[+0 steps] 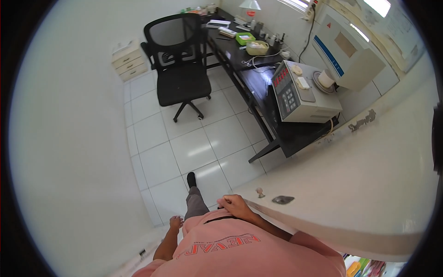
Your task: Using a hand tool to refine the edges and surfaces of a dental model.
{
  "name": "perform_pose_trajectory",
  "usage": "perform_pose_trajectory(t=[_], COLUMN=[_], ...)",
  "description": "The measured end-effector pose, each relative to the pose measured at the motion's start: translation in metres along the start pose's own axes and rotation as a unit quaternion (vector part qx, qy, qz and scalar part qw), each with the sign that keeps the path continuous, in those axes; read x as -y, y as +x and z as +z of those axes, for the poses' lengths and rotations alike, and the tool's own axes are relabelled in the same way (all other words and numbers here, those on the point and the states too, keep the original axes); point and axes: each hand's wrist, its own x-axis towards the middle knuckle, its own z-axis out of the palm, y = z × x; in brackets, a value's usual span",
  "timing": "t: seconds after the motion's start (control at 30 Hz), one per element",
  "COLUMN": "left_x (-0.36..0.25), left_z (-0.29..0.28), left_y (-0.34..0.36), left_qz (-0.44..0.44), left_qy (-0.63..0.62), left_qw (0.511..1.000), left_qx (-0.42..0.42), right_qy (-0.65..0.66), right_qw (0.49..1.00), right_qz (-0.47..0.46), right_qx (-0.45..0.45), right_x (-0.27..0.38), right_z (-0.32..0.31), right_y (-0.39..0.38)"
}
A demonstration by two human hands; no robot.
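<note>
My left hand hangs low beside my pink shirt, near the white wall on the left. Its fingers are loosely bent and apart, and I see nothing in them. My right hand is in front of my waist with its fingers curled. A small dark bit shows under those fingers; what it is, I cannot make out. Just right of that hand is the edge of a white door, which carries a small knob and a dark metal lock plate. The hand appears apart from both.
Ahead stands a black mesh office chair on the white tiled floor. A long black desk along the right bears a boxy instrument, a green basket and a lamp. A drawer unit stands far left.
</note>
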Motion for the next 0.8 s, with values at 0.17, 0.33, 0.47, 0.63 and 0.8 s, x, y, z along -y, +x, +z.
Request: perform_pose_trajectory(t=[0.17, 0.33, 0.47, 0.63, 0.8], left_x=[-0.14, -0.386, -0.484, -0.511, -0.462], left_z=[-0.008, 0.07, 0.102, 0.111, 0.064], left_y=[0.08, -0.021, -0.02, 0.042, 0.165], left_qz=[0.122, 0.478, 0.448, 0.291, 0.244], left_qy=[0.069, 0.231, 0.233, 0.242, 0.346], left_qw=[0.99, 0.833, 0.822, 0.886, 0.88], left_qx=[0.008, 0.154, 0.262, 0.266, 0.215], right_qy=[0.253, 0.077, -0.09, -0.05, -0.086], right_qw=[0.957, 0.938, 0.844, 0.562, 0.467], right_qz=[0.076, -0.051, -0.068, 0.058, 0.163], right_qx=[-0.12, -0.335, -0.524, -0.824, -0.865], right_x=[0.021, 0.017, 0.006, -0.018, -0.046], right_z=[0.0, -0.004, -0.081, -0.238, -0.316], right_y=[0.07, 0.184, 0.243, 0.245, 0.233])
